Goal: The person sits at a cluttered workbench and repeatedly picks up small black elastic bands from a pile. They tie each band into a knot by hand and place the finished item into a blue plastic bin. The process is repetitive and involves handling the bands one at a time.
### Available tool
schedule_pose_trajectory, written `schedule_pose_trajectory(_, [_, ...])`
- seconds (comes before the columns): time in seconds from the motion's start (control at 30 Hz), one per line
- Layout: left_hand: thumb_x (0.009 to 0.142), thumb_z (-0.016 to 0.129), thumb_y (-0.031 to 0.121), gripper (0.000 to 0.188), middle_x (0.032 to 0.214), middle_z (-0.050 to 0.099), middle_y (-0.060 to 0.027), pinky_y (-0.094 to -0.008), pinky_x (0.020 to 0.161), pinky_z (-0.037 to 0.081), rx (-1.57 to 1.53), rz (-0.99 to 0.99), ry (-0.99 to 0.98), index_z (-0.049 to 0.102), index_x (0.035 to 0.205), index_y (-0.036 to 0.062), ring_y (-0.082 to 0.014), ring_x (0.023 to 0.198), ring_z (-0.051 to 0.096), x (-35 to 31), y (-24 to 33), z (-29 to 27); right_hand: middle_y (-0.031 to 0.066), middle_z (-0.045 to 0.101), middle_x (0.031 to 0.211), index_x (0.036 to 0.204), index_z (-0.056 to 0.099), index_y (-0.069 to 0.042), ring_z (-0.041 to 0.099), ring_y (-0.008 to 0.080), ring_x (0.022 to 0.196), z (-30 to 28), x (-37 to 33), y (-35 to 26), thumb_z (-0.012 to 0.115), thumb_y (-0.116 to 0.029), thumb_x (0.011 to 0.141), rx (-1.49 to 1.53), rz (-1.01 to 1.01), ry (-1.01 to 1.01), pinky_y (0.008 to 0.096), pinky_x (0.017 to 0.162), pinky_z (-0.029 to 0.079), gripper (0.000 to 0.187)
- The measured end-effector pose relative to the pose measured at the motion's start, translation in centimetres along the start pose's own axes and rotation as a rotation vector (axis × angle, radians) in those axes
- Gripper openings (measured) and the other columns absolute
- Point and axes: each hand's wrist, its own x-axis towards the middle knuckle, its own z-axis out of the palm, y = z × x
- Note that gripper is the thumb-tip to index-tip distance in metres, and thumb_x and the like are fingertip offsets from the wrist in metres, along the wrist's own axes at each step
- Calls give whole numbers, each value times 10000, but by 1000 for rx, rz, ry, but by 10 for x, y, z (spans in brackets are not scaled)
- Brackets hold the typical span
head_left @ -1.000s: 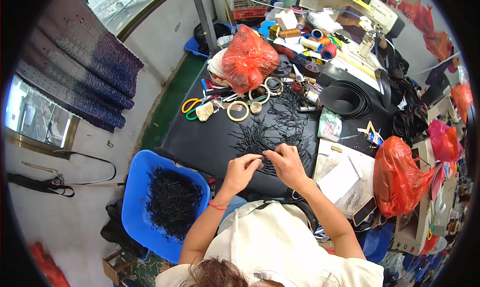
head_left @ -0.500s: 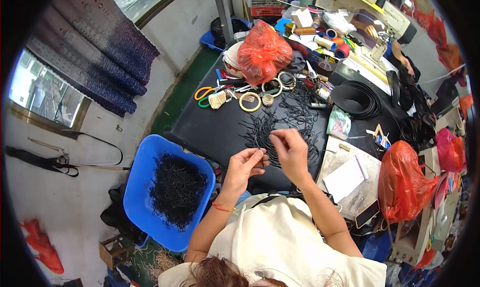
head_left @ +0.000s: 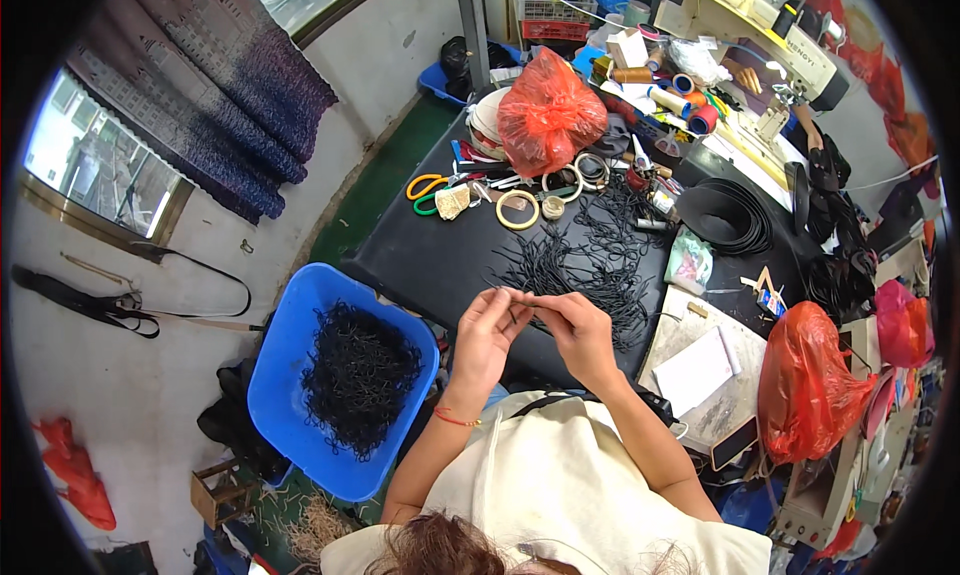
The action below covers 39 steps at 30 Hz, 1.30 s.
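Note:
My left hand [head_left: 482, 347] and my right hand [head_left: 582, 341] meet fingertip to fingertip over the near edge of the black table [head_left: 400, 265]. Both are pinched closed. A short dark bit of thin black cord [head_left: 514, 316] shows at the left fingers; most of it is hidden by them. Just beyond the hands lies a loose heap of thin black cords [head_left: 590, 275]. On my left stands a blue plastic tub [head_left: 272, 400] holding a tangled mass of similar black cords [head_left: 360, 380].
Orange-and-green-handled scissors [head_left: 425, 191], a cream tape roll [head_left: 517, 210] and a red plastic bag [head_left: 552, 115] lie farther back. Coiled black strap [head_left: 730, 218] sits right of the heap, near a white pad [head_left: 692, 371]. A sewing machine [head_left: 790, 60], thread spools and another person's arm [head_left: 808, 125] are far right.
My right hand has come left and down, from apart to touching my left hand's fingertips. The whole view has shifted slightly to the right.

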Motion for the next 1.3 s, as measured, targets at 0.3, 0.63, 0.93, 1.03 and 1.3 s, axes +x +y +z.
schedule_pose_trajectory(0.3, [870,597,149,125,840,618,-7,-214,718,509,268,-265,-140,621,923,39,-67,750,573,2,13,-10,99,564,790,921,620,-22,576,251,711,-3,5,3,628,-3,756,-113,-236,-40,326,619,479,166])
schedule_pose_trajectory(0.63, [849,578,125,202,779,637,-34,-242,599,454,1204,-71,-421,619,943,-48,-93,669,573,-15,43,12,59,554,756,861,636,-64,532,238,723,-44,22,-14,631,-38,757,-289,-400,-345,345,647,418,107])
schedule_pose_trajectory(0.93, [870,582,91,194,835,623,-28,-186,637,491,259,-183,-187,597,1048,16,-73,680,573,-12,16,1,76,598,765,909,609,3,540,107,639,-19,0,6,598,-48,822,114,9,-275,264,562,431,102])
schedule_pose_trajectory(1.03, [873,570,70,193,840,626,-34,-186,635,493,366,-63,-127,593,1053,4,-68,677,574,-10,6,-7,80,635,851,952,605,-1,565,78,687,-17,-8,-2,578,-36,830,272,265,-252,249,576,440,130])
schedule_pose_trajectory(1.3, [845,593,35,149,877,640,-84,-228,688,521,315,50,-70,595,985,-18,-129,752,627,-13,2,-4,64,653,828,942,607,30,605,103,714,-10,-11,0,544,-75,880,750,541,-311,223,627,491,137])
